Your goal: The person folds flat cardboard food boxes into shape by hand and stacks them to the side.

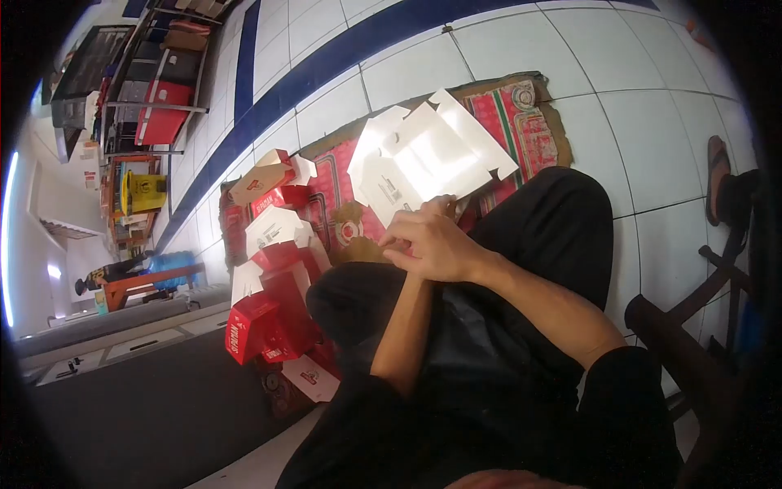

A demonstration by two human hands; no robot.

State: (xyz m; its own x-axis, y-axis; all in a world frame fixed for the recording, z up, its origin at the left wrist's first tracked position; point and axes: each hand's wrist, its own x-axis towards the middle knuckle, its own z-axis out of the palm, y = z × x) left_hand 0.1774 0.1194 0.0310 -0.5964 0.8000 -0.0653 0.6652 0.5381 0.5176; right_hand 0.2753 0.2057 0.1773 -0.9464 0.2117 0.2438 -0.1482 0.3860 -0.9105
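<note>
A flat, unfolded white carton sheet with cut flaps and small print lies in front of me, its inner face shining in the light. My right hand crosses over my left wrist near the sheet's lower edge. Its fingers are loosely bent, with a gap between thumb and forefinger, and I see nothing in them. Mostly covered by the right hand, my left hand shows only a small part at the carton's near edge. Whether it grips the carton is hidden.
Several folded red and white boxes are heaped at my left. A worn red patterned mat lies over white floor tiles. My dark-trousered knees frame the hands. Shelving stands at far left, a sandalled foot and dark stand at right.
</note>
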